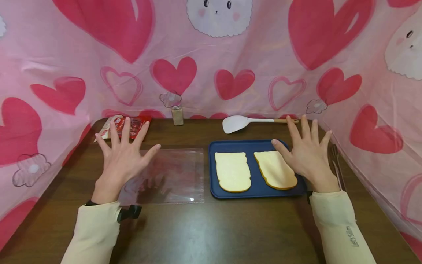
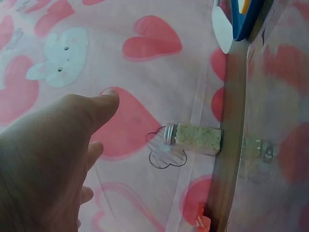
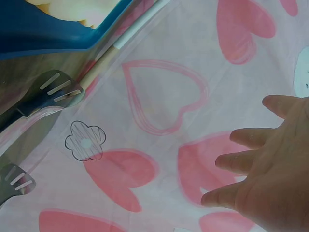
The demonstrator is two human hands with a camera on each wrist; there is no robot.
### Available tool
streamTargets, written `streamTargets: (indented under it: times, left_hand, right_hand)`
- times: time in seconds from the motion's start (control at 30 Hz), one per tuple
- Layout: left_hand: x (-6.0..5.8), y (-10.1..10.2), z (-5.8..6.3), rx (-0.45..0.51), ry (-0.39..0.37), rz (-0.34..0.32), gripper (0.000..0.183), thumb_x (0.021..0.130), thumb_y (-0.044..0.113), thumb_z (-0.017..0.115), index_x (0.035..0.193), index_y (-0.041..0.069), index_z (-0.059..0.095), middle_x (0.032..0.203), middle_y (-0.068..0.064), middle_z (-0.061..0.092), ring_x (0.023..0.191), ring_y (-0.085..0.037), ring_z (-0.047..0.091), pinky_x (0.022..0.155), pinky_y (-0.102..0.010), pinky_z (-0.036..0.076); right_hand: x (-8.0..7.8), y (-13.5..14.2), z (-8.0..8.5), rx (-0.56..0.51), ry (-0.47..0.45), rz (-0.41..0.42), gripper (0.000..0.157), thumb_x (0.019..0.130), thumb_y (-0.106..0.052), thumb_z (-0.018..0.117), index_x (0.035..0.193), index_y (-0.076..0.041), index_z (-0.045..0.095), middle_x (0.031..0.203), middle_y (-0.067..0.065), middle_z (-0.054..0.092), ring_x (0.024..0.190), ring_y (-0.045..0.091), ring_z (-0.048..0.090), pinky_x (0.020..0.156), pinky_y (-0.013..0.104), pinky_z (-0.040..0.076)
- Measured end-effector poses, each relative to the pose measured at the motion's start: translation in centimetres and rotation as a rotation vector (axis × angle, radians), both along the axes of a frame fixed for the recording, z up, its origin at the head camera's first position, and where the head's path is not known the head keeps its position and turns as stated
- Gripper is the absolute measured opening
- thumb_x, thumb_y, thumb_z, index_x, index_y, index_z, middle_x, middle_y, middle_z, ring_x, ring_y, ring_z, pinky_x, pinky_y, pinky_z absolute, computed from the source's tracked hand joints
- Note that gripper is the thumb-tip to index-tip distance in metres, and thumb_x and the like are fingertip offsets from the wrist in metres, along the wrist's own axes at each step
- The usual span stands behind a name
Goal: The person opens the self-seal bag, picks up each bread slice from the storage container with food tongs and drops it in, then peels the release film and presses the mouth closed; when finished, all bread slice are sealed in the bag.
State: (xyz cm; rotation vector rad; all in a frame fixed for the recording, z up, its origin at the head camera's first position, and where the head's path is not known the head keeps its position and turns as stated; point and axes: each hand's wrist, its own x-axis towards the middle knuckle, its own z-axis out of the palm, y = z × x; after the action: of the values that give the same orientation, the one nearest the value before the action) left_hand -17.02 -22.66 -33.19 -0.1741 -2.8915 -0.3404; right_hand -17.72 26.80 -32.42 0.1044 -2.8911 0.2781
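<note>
In the head view, the left hand (image 1: 123, 161) covers part of the red packet (image 1: 136, 125) at nine o'clock, whose print is too small to read, and the left side of the clear plastic sheet (image 1: 184, 172) at eight. The right hand (image 1: 308, 157) hides the tray's (image 1: 230, 146) three-o'clock side and the one-o'clock edge of a bread slice (image 1: 275, 172). Both sleeves (image 1: 93, 231) leave the frame, at seven and five o'clock. In the right wrist view, the tray is cut off toward eleven; a slotted shape (image 3: 17, 182) is cropped at eight, and whether it is a second tool cannot be told.
</note>
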Motion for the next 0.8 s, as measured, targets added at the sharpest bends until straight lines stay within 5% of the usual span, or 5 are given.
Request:
streamTargets:
  times: [0.33,0.47,0.63,0.8]
  left_hand:
    - [-0.3,0.2,0.0,0.008,-0.122,-0.064,0.092,0.097,0.073,0.049,0.171,0.029,0.016,0.176,-0.027,0.004,0.157,-0.062,-0.012,0.110,-0.086,-0.020]
    - [-0.6,0.3,-0.7,0.017,-0.264,-0.129,0.094,0.095,0.071,0.058,0.170,0.027,0.022,0.175,-0.028,0.007,0.156,-0.065,-0.007,0.110,-0.089,-0.014]
    - [-1.0,0.4,-2.6,0.047,-0.454,-0.212,0.092,0.092,0.063,0.070,0.166,0.022,0.034,0.173,-0.030,0.015,0.154,-0.067,0.004,0.109,-0.092,-0.001]
    - [-1.2,0.6,-4.0,0.034,-0.570,-0.229,0.090,0.091,0.059,0.074,0.164,0.018,0.039,0.172,-0.031,0.020,0.153,-0.068,0.011,0.105,-0.094,0.009]
  right_hand:
    - [0.0,1.8,0.7,-0.114,-0.033,-0.024,0.098,0.100,-0.071,0.046,0.171,-0.016,0.007,0.174,0.032,-0.002,0.158,0.061,-0.004,0.115,0.086,-0.012]
    - [0.6,5.3,0.7,-0.149,-0.140,-0.101,0.100,0.101,-0.066,0.051,0.168,-0.001,0.012,0.167,0.041,0.013,0.150,0.067,0.016,0.115,0.086,0.011]
    - [2.3,9.2,-1.5,-0.091,-0.228,-0.122,0.095,0.102,-0.058,0.058,0.154,0.018,0.033,0.149,0.049,0.039,0.131,0.069,0.042,0.106,0.082,0.035]
    - [3.8,6.3,-3.1,-0.076,-0.140,-0.046,0.075,0.101,-0.049,0.066,0.144,0.012,0.053,0.139,0.043,0.056,0.122,0.062,0.056,0.099,0.078,0.044]
